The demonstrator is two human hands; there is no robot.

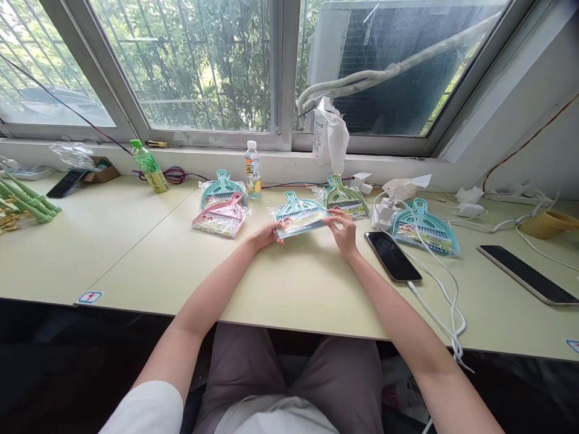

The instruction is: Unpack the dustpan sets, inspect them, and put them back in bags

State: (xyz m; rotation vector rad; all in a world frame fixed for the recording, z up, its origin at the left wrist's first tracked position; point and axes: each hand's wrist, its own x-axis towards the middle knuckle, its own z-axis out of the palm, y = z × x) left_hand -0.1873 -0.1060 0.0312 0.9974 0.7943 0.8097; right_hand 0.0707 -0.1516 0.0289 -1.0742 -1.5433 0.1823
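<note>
While the left hand [266, 235] and right hand [344, 234] pinch the blue packet [304, 220] in a closed grip, at twelve o'clock, its handling looks unfinished; the pink packet [221, 219] (nine o'clock from it), turquoise packet [222, 184] (ten), green packet [344, 198] (two) and teal packet [424, 231] (three) lie wrapped, untouched, on the desk [289, 289].

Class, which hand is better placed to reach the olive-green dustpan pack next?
Probably the right hand: though it and the left hand both hold a turquoise pack, it is nearer the olive-green pack.
</note>
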